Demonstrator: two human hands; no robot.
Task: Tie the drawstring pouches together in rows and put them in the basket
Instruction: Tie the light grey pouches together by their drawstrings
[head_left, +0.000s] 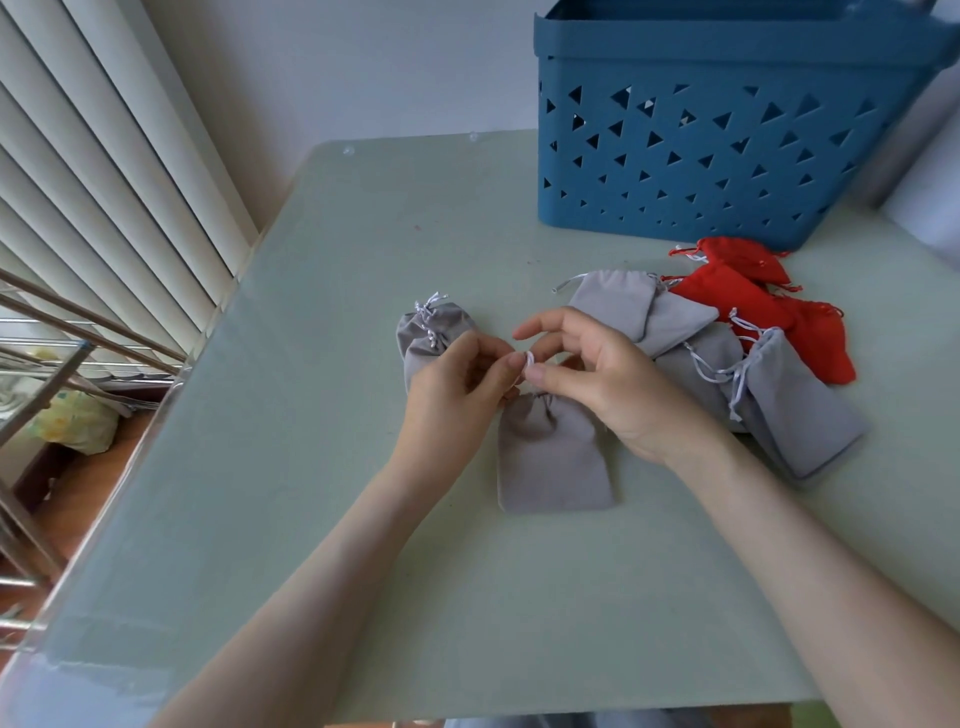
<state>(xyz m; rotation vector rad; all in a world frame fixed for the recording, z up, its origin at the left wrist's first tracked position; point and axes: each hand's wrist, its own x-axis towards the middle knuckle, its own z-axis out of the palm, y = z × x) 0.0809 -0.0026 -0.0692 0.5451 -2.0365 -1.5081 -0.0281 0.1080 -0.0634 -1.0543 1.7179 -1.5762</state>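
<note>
A grey drawstring pouch (553, 457) lies flat on the table below my hands, its gathered mouth pointing away from me. My left hand (457, 395) and my right hand (597, 374) meet just above that mouth, and both pinch its white drawstring (529, 359) between thumb and fingertips. Behind my left hand lie grey pouches (428, 332) with knotted cords. To the right spreads a loose pile of several grey pouches (727, 364), with red pouches (753, 301) behind them. The blue basket (727, 130) stands at the back right.
The pale green glass table (311, 467) ends at the left, where window blinds (104, 182) and a metal rack (52, 364) stand close. A white object (930, 208) sits beside the basket at the far right edge.
</note>
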